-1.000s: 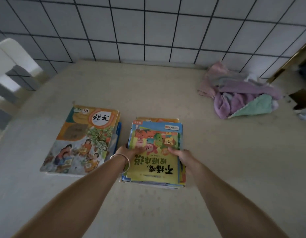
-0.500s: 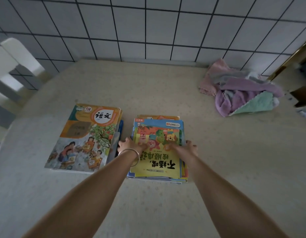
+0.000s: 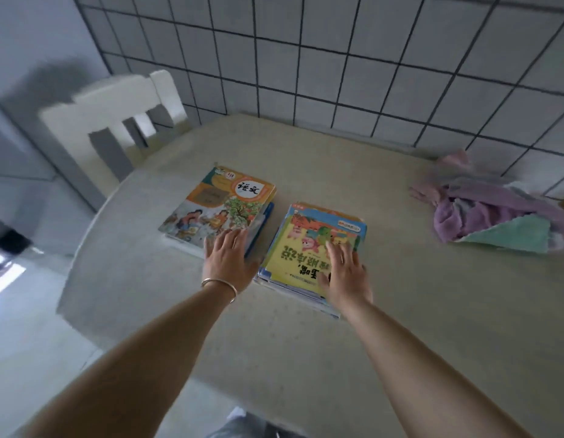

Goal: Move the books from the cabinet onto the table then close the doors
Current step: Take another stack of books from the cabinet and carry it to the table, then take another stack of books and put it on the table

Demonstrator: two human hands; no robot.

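Two stacks of books lie side by side on the beige table (image 3: 416,311). The left stack (image 3: 217,207) has an orange-and-green schoolbook on top. On the right stack (image 3: 309,251) the top book is a yellow picture book. My left hand (image 3: 228,259), with a bangle on the wrist, hovers open at the near right corner of the left stack, fingers spread. Over the near part of the yellow book my right hand (image 3: 345,273) is open and flat, holding nothing. The cabinet is out of view.
A heap of purple, pink and green cloths (image 3: 495,216) lies at the table's far right by the tiled wall (image 3: 337,74). A white chair (image 3: 116,121) stands at the table's far left. The floor (image 3: 28,311) shows on the left.
Both hands have let go of the right stack and drawn back, fingers now spread. My left hand shifted left toward the other stack. The view has swung left, showing chair and floor.
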